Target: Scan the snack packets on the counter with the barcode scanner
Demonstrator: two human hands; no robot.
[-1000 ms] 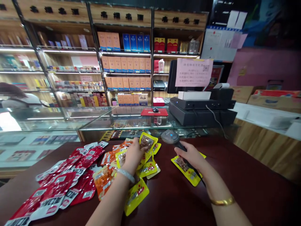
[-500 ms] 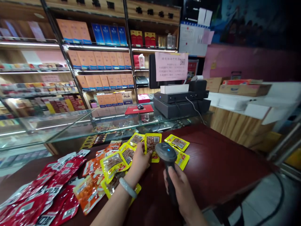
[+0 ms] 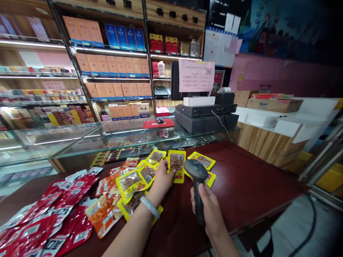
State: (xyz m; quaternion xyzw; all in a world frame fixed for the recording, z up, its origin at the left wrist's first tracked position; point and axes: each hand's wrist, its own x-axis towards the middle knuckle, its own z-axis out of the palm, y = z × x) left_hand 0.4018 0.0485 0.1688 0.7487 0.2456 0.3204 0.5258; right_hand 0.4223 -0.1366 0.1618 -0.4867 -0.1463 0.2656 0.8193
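Red snack packets (image 3: 53, 210): spread overlapping across the left end of the table (image 3: 254, 178), running out of view at the near-left corner
Orange snack packets (image 3: 103, 214): loose heap just right of the red ones, some touching them, between the near edge and the far edge
Yellow packets (image 3: 131, 180): pile against the orange heap, clear windows up, partly under the left forearm
Bangle (image 3: 150, 207): pale ring on the left wrist
Left hand (image 3: 162, 178): thumb and fingers pinched on the left edge of the yellow snack packet
Yellow snack packet (image 3: 177, 164): raised above the table near the far edge, printed side with a barcode turned to the camera
Barcode scanner (image 3: 197, 175): black, handle upright, head just right of the raised packet and overlapping its lower corner in this view
Right hand (image 3: 210, 210): fingers wrapped tight round the scanner handle, near the table's near edge
Two more yellow packets (image 3: 202, 160): flat beside the far edge, behind the scanner head
Glass display counter (image 3: 80, 139): along the table's far edge
Till unit (image 3: 206, 116): black, on the counter's right end, pink notice (image 3: 196, 75) above it
Shelves (image 3: 112, 64): behind, stocked with boxed goods
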